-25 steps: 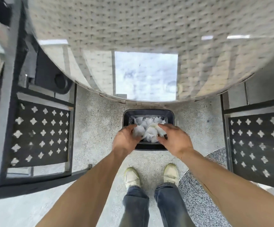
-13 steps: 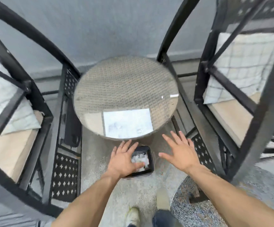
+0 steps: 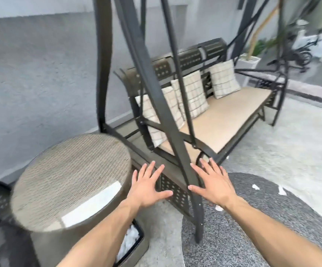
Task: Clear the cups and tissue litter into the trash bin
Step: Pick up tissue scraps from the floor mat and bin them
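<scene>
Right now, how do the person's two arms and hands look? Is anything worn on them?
Both forearms are bare as far as the picture shows: no sleeve reaches into view. The left hand and the right hand wear no gloves, and no watch, bracelet or ring can be seen on the wrists or fingers. The fingernails are short and unpainted.

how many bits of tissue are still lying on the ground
3 in view: one tissue scrap by the right wrist, a second scrap farther right on the dark round paving, a third scrap beyond it. More may be hidden behind the arms or swing frame.
</scene>
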Available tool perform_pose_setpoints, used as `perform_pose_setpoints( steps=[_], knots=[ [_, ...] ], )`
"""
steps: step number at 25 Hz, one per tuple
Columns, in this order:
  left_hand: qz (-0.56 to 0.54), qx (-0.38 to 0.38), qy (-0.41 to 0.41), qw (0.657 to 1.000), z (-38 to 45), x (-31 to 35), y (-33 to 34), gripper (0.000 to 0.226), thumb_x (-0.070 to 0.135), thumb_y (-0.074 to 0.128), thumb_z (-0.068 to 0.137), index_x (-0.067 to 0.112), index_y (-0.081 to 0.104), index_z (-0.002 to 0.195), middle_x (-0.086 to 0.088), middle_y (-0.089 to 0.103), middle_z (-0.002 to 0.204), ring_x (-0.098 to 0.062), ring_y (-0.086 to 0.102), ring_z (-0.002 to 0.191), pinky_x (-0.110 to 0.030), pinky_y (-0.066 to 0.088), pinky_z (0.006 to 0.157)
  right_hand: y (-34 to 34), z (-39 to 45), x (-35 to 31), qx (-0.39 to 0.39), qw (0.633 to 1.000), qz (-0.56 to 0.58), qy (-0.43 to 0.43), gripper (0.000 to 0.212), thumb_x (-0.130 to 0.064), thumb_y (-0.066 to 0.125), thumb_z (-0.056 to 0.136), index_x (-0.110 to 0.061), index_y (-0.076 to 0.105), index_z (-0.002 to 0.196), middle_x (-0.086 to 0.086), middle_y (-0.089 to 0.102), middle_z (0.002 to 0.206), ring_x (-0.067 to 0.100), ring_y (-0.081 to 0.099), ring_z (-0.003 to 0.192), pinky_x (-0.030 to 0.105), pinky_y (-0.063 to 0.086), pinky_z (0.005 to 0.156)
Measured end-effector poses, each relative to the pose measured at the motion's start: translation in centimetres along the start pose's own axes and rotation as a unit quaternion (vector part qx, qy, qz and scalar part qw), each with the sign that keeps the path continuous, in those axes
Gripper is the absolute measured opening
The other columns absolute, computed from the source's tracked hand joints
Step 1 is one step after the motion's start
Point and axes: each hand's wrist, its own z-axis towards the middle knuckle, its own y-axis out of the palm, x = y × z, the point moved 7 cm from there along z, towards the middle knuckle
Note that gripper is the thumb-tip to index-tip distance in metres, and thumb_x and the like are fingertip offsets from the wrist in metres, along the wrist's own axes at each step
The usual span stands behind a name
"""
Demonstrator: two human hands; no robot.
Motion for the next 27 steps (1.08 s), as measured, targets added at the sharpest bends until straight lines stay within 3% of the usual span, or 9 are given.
perform_pose_setpoints(
  steps=[10, 16, 22, 27],
  knots=[
    [0.041, -0.017, 0.182, 0.982, 7.2, 25.5, 4.0, 0.111, 0.097, 0.02, 0.053, 0.048, 0.002, 0.15, 0.008, 0.0, 0.164, -0.02, 0.0, 0.15, -0.049, 0.003, 0.12, -6.9, -15.3, 26.5, 0.063, 0.969, 0.009, 0.239, 0.082, -0.079, 0.039, 0.08, -0.048, 0.009, 0.149, -0.004, 0.006, 0.163, 0.024, -0.004, 0.15, 0.051, 0.008, 0.119],
    [0.022, -0.012, 0.221, 0.975, 9.5, 40.7, 7.9, 0.101, 0.093, 0.034, 0.065, 0.048, 0.003, 0.151, 0.01, 0.0, 0.163, -0.019, 0.003, 0.15, -0.049, 0.003, 0.12, -9.5, -24.6, 40.9, 0.071, 0.945, 0.001, 0.32, 0.082, -0.08, 0.04, 0.078, -0.047, 0.014, 0.149, -0.003, 0.009, 0.163, 0.025, 0.001, 0.15, 0.05, 0.012, 0.119],
    [0.04, -0.033, 0.21, 0.976, 12.3, 46.9, 10.2, 0.103, 0.095, 0.03, 0.064, 0.05, -0.005, 0.149, 0.01, -0.006, 0.163, -0.018, -0.002, 0.15, -0.051, -0.002, 0.12, -9.8, -30.2, 49.6, 0.088, 0.923, 0.021, 0.374, 0.084, -0.083, 0.034, 0.076, -0.046, 0.015, 0.149, -0.004, 0.01, 0.162, 0.024, 0.002, 0.15, 0.051, 0.014, 0.118],
    [0.053, -0.046, 0.207, 0.976, 15.7, 51.0, 12.2, 0.099, 0.091, 0.034, 0.068, 0.05, -0.005, 0.15, 0.008, -0.005, 0.164, -0.018, -0.001, 0.15, -0.053, 0.0, 0.12, -8.3, -29.3, 54.6, 0.075, 0.916, 0.058, 0.39, 0.086, -0.083, 0.035, 0.076, -0.045, 0.01, 0.15, -0.002, 0.004, 0.163, 0.024, -0.001, 0.149, 0.055, 0.01, 0.119]
  ],
)
